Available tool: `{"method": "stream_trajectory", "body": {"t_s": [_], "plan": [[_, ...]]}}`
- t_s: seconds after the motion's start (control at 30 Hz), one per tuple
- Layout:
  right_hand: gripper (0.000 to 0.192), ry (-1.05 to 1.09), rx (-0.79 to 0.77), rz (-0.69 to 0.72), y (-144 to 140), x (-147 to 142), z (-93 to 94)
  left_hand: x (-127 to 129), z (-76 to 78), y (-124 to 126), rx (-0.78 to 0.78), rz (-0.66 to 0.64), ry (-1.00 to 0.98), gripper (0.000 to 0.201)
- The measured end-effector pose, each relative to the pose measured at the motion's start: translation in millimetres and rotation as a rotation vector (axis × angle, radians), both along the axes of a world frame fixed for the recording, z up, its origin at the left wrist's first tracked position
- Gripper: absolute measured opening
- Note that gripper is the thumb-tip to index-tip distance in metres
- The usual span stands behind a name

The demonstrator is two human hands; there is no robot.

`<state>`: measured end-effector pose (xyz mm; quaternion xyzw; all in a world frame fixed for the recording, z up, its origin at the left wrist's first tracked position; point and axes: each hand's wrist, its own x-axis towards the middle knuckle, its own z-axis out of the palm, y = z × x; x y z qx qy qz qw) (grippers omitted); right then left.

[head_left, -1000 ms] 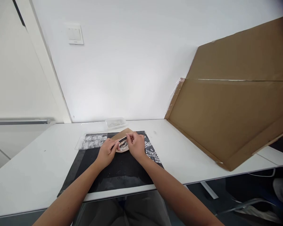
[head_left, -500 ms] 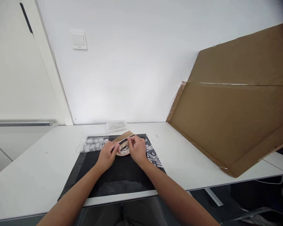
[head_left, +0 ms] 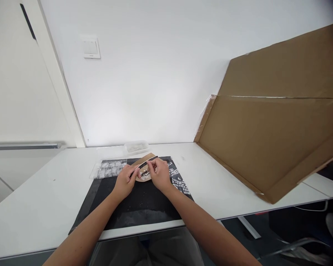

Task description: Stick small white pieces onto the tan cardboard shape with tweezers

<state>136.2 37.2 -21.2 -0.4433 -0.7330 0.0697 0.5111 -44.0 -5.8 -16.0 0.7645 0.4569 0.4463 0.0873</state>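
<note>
My left hand (head_left: 127, 178) is closed on the lower left end of a narrow dark strip with a pale edge (head_left: 144, 164), which slants up to the right. My right hand (head_left: 159, 173) has thumb and fingertips pinched together against the strip's middle. Whatever sits between those fingertips is too small to make out. Just beneath the strip is a tan tray-like piece (head_left: 141, 160) with a rounded front, partly hidden by my hands. Small white chips (head_left: 144, 175) and something dark lie on it. A black mat (head_left: 140, 203) spreads under both hands.
Many small white tiles (head_left: 181, 186) lie in rows on the mat's right side. A clear compartment case (head_left: 111, 169) stands left, its lid raised behind. A translucent tub (head_left: 136, 146) sits by the wall. A large cardboard sheet (head_left: 266, 136) leans at the right.
My right fingertips have slid a little down and left along the strip, baring more of its upper end. My left hand keeps its grip. The view has shifted slightly.
</note>
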Motion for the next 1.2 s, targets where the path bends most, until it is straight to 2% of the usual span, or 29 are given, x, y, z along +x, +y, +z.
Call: {"method": "stream_trajectory", "body": {"t_s": [0.07, 0.13, 0.27, 0.4, 0.67, 0.9, 1.13, 1.2], "plan": [[0.028, -0.011, 0.007, 0.052, -5.3, -7.5, 0.1, -0.7, -0.3, 0.4, 0.004, 0.001, 0.005, 0.041], [0.027, 0.035, 0.001, 0.034, -4.2, -8.4, 0.4, -1.3, -0.2, 0.2, 0.005, 0.004, 0.008, 0.043], [0.031, 0.17, -0.044, -0.075, 14.6, 11.5, -0.3, -1.3, 1.1, -1.2, 0.002, 0.012, 0.005, 0.044], [0.037, 0.242, -0.075, -0.111, 26.2, 27.9, -1.9, -1.1, 1.6, -1.6, -0.003, 0.008, -0.003, 0.043], [0.028, 0.065, -0.036, 0.118, -4.6, -7.7, -0.8, -2.5, 1.4, -0.2, 0.003, 0.004, -0.025, 0.04], [0.025, 0.107, -0.018, -0.076, 18.5, 13.0, -2.2, -1.5, 1.9, -1.0, -0.003, -0.008, -0.025, 0.041], [0.027, 0.009, 0.014, 0.019, -2.0, -8.0, -2.9, -1.4, 0.3, 0.7, 0.009, 0.001, -0.028, 0.04], [0.027, -0.018, 0.03, -0.002, -2.1, -8.8, -2.1, -2.1, 0.4, 1.0, 0.014, 0.015, -0.032, 0.04]]}}
